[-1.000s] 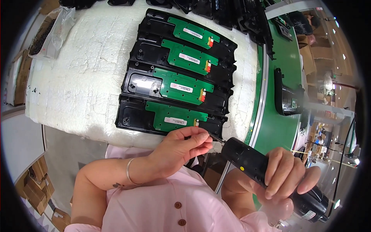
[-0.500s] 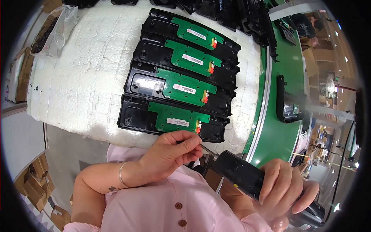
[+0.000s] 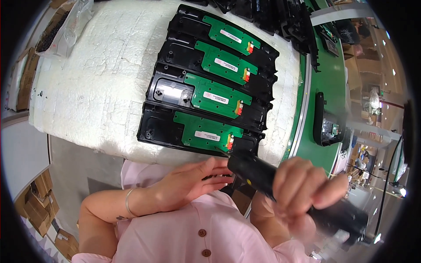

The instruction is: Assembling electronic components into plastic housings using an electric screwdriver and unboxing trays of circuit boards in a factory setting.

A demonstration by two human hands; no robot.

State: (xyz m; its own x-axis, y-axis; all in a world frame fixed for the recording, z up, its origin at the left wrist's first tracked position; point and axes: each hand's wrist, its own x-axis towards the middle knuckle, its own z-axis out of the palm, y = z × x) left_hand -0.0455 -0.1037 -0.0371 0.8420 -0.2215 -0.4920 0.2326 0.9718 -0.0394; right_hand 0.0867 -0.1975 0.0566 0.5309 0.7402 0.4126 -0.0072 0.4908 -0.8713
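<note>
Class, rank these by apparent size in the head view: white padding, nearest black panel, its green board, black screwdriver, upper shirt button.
1. White padding
2. Black panel and black screwdriver, unranked: they look close, and the screwdriver is nearer the camera and partly covered by the right hand
3. Green board
4. Upper shirt button

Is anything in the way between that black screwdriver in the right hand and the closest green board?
Nothing visible is. The screwdriver in the right hand points at the near edge of the closest green board. The left hand is close by, toward the person's body, not between them.
</note>
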